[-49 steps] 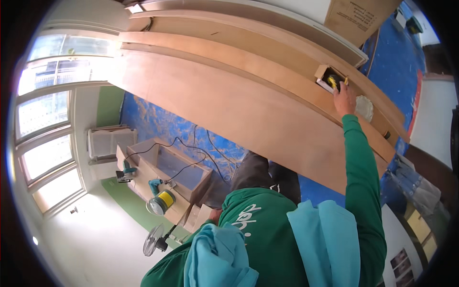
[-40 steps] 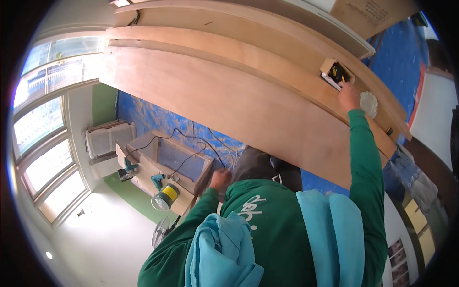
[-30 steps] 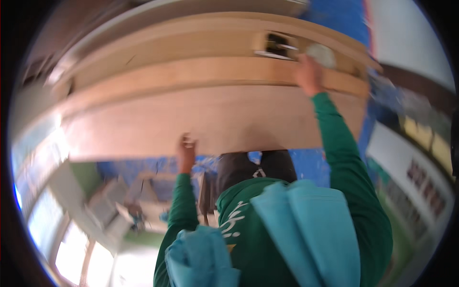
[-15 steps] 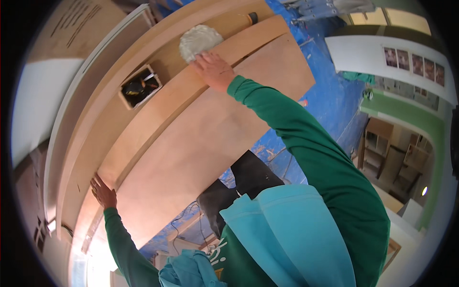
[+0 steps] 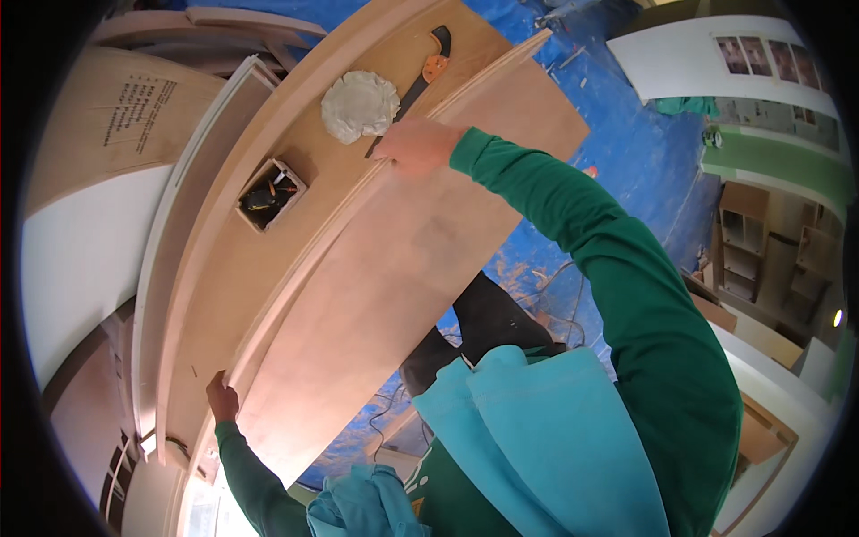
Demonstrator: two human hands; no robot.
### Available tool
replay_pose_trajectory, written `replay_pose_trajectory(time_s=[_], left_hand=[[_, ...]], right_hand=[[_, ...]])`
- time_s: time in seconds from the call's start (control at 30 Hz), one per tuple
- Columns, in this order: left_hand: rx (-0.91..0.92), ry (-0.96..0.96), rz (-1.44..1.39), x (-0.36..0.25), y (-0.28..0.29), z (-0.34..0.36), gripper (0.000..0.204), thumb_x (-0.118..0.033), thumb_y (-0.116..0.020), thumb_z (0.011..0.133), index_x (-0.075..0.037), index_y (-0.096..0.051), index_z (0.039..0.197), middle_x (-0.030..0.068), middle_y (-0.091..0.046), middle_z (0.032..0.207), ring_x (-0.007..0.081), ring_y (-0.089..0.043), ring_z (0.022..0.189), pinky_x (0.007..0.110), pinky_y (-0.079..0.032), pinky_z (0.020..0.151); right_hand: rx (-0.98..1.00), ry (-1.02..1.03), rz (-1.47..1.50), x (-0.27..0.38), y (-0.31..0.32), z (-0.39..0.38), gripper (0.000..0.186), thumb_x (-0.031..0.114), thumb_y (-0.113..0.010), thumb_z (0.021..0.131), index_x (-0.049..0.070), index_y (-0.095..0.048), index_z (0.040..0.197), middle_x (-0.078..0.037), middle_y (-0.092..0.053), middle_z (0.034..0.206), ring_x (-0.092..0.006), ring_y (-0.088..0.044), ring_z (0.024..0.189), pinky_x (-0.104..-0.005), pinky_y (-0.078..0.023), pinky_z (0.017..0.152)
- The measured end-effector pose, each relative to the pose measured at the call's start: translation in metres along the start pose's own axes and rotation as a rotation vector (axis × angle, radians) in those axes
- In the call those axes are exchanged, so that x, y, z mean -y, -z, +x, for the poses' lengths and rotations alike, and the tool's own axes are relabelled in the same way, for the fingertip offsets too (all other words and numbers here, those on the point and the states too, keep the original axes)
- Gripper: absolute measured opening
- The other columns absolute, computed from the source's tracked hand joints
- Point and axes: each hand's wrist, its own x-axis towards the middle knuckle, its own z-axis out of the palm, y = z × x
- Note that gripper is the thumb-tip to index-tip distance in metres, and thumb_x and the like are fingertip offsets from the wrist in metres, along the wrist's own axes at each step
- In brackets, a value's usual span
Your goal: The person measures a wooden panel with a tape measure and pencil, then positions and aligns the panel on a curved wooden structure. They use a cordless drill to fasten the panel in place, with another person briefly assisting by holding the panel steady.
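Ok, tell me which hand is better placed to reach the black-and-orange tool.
Probably the right hand, gripping the wooden strip beside the tool; the left hand is much farther down the strip.

I see a honey-tan counter (image 5: 224,295), a pinkish-tan panel (image 5: 376,268) and a pale tan strip (image 5: 302,276); the saw (image 5: 435,68) is black and orange, the sleeves (image 5: 608,242) deep green, the cloth (image 5: 555,421) turquoise, the floor covering (image 5: 640,206) blue with tan smears.

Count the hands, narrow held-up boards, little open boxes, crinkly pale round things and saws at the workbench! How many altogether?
Hands: 2 (left hand, right hand)
Narrow board, held: 1
Little open box: 1
Crinkly pale round thing: 1
Saw: 1
Total: 6
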Motion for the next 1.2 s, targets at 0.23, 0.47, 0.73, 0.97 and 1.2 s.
replay_pose_trajectory(time_s=[0.23, 0.47, 0.73, 0.97, 1.2], left_hand=[[0.432, 0.165, -0.081, 0.035, -0.001, 0.019, 0.052, -0.005, -0.087, 0.071, 0.005, -0.075, 0.121, 0.0271, -0.075, 0.118, 0.0388, -0.074, 0.112, 0.043, -0.059, 0.096], [0.698, 0.287, -0.218, -0.046, 0.020, 0.000, 0.061, -0.001, -0.089, 0.076, 0.011, -0.066, 0.132, 0.0258, -0.072, 0.130, 0.0325, -0.071, 0.119, 0.042, -0.057, 0.099], [0.938, -0.059, -0.376, 0.116, -0.116, -0.034, 0.026, -0.015, -0.059, 0.093, -0.014, -0.081, 0.106, 0.0019, -0.080, 0.096, 0.0162, -0.064, 0.075, 0.040, -0.056, 0.068], [0.260, -0.017, -0.104, -0.077, -0.109, -0.069, 0.079, -0.023, -0.087, 0.078, -0.007, -0.057, 0.149, 0.0190, -0.069, 0.132, 0.0386, -0.054, 0.135, 0.050, -0.043, 0.113], [-0.068, 0.262, -0.541, -0.195, -0.145, -0.207, 0.064, -0.031, -0.084, 0.086, -0.007, -0.061, 0.141, 0.0215, -0.059, 0.135, 0.0423, -0.055, 0.128, 0.051, -0.047, 0.109]], right_hand=[[-0.208, 0.024, 0.100, -0.025, -0.028, -0.003, 0.032, 0.021, -0.062, 0.092, 0.012, -0.076, 0.119, -0.017, -0.075, 0.105, -0.0399, -0.071, 0.104, -0.0551, -0.055, 0.087], [0.002, -0.081, 0.064, -0.028, -0.023, -0.071, 0.032, 0.020, -0.059, 0.099, 0.012, -0.072, 0.128, -0.010, -0.066, 0.135, -0.0328, -0.057, 0.131, -0.0527, -0.040, 0.112], [-0.358, 0.232, -0.188, -0.065, -0.139, -0.125, 0.039, 0.022, -0.064, 0.099, 0.012, -0.065, 0.136, -0.013, -0.061, 0.143, -0.0392, -0.051, 0.138, -0.0576, -0.034, 0.119], [0.062, -0.047, -0.311, 0.014, -0.088, -0.126, 0.107, 0.036, -0.090, 0.077, 0.006, -0.034, 0.162, -0.017, -0.040, 0.163, -0.0377, -0.039, 0.149, -0.0545, -0.030, 0.124], [0.083, -0.115, -0.471, 0.010, -0.113, -0.130, 0.118, 0.034, -0.093, 0.074, 0.008, -0.026, 0.167, -0.017, -0.033, 0.167, -0.0373, -0.037, 0.151, -0.0535, -0.032, 0.124]])
